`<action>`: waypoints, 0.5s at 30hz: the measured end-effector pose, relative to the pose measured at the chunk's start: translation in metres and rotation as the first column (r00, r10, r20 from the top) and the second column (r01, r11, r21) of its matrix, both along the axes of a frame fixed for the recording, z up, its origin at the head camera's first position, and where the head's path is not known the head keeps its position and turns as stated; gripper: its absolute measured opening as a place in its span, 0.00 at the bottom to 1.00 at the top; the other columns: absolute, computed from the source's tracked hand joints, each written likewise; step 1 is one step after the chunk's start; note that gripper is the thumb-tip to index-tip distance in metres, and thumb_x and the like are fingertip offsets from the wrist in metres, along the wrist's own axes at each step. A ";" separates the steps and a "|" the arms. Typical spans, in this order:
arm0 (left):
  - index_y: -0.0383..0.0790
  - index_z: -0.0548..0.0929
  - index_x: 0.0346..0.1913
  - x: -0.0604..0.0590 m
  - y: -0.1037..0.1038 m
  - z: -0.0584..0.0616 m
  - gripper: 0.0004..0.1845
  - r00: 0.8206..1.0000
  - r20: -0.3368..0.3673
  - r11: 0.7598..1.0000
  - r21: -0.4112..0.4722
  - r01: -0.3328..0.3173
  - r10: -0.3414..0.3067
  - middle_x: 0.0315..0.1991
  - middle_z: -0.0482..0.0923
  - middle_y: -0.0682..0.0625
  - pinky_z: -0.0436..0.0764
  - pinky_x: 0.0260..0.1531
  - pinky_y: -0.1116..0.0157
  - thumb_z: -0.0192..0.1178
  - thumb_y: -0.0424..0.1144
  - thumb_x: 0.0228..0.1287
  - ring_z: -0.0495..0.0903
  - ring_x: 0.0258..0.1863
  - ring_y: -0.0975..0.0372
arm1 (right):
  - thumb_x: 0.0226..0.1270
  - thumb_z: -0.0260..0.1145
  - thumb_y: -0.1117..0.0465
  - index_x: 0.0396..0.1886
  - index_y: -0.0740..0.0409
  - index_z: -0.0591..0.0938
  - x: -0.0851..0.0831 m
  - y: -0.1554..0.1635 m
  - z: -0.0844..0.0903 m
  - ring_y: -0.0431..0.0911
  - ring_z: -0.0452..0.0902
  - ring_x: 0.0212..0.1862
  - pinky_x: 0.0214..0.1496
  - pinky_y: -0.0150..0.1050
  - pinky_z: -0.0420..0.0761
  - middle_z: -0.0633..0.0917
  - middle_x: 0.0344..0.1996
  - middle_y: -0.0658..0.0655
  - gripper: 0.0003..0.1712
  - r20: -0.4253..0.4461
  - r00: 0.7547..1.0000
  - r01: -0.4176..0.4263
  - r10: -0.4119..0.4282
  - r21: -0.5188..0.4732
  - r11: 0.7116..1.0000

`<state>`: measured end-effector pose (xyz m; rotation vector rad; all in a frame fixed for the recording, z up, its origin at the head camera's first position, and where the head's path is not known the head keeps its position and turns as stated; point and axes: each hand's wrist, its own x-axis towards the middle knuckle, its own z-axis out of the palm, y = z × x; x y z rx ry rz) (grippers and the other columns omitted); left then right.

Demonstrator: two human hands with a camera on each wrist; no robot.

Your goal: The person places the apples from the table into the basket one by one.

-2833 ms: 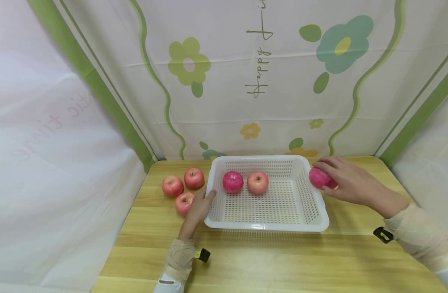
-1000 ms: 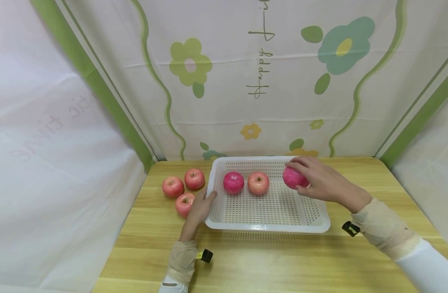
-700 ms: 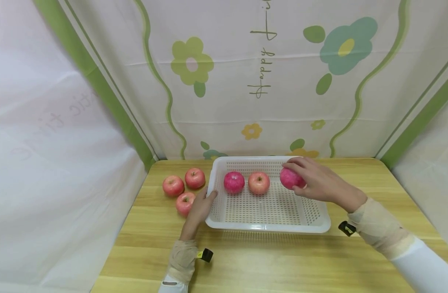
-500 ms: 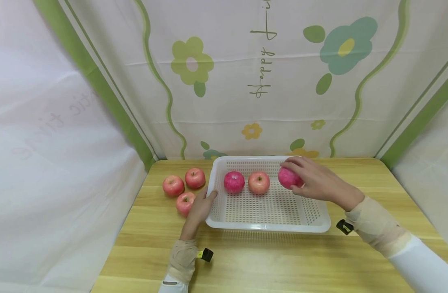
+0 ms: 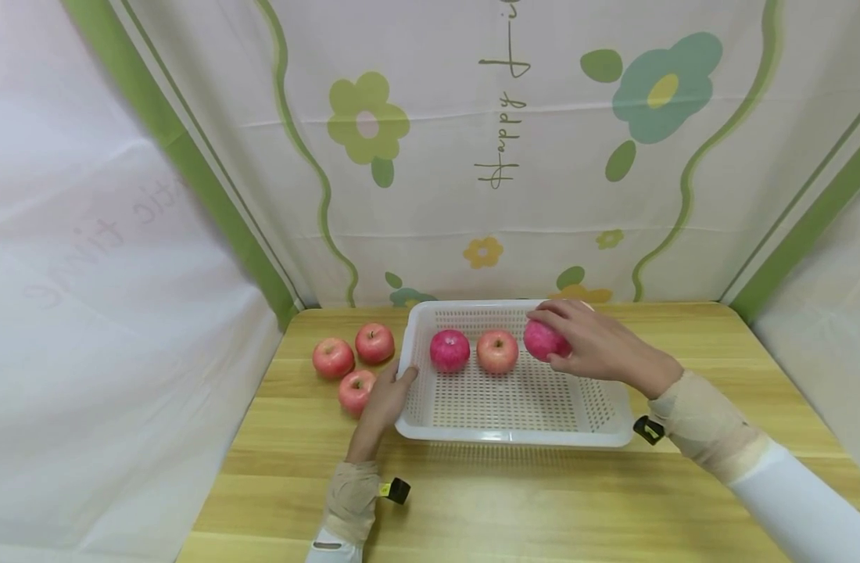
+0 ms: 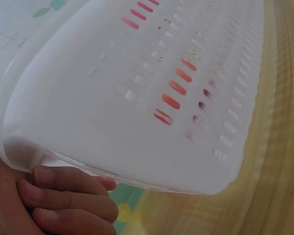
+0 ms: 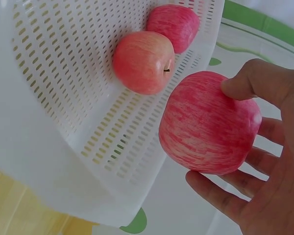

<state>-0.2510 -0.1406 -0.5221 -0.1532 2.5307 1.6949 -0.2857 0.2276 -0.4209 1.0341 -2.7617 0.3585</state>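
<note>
My right hand [image 5: 595, 340] grips a deep pink apple [image 7: 208, 122] between thumb and fingers, over the right half of a white plastic basket [image 5: 507, 435]. Inside the basket, a paler apple [image 5: 497, 352] sits beside another deep pink apple [image 5: 449, 350], both toward the back left. My left hand [image 5: 384, 403] holds the basket's left rim, thumb on top; the left wrist view shows its curled fingers [image 6: 71, 200] at the rim's outer side.
Three red apples lie on the wooden table [image 5: 296, 469] left of the basket; the nearest apple [image 5: 356, 391] is right by my left hand, partly covered by it. A patterned curtain [image 5: 430, 156] hangs behind the table's back edge.
My right hand has carried the deep pink apple leftward, from beside the basket's right rim to over its inside, close to the paler apple. My left hand keeps its hold on the rim.
</note>
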 end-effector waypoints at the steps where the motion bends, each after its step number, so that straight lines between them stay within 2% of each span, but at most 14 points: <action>1: 0.41 0.75 0.74 0.000 0.000 0.000 0.27 1.000 0.001 1.000 0.002 -0.002 0.002 0.57 0.84 0.35 0.89 0.44 0.53 0.51 0.52 0.82 0.88 0.49 0.50 | 0.59 0.77 0.58 0.72 0.56 0.79 -0.001 -0.001 0.000 0.61 0.77 0.64 0.52 0.56 0.89 0.79 0.67 0.62 0.39 -0.002 1.000 -0.002 0.002 -0.001 1.000; 7: 0.40 0.75 0.74 0.000 -0.001 0.000 0.28 1.000 -0.002 1.000 0.013 0.005 -0.005 0.57 0.84 0.34 0.89 0.45 0.52 0.51 0.52 0.82 0.88 0.50 0.47 | 0.59 0.76 0.57 0.72 0.54 0.79 -0.003 -0.005 -0.001 0.59 0.78 0.63 0.51 0.55 0.88 0.79 0.67 0.60 0.38 0.005 1.000 -0.008 0.008 0.003 1.000; 15: 0.40 0.74 0.75 -0.001 0.000 0.000 0.28 1.000 -0.009 1.000 0.011 0.000 0.000 0.57 0.85 0.35 0.89 0.44 0.53 0.51 0.51 0.82 0.88 0.49 0.49 | 0.60 0.76 0.57 0.72 0.55 0.79 -0.006 -0.013 -0.001 0.58 0.78 0.64 0.51 0.55 0.88 0.80 0.67 0.61 0.38 0.019 0.999 -0.030 0.030 0.012 0.999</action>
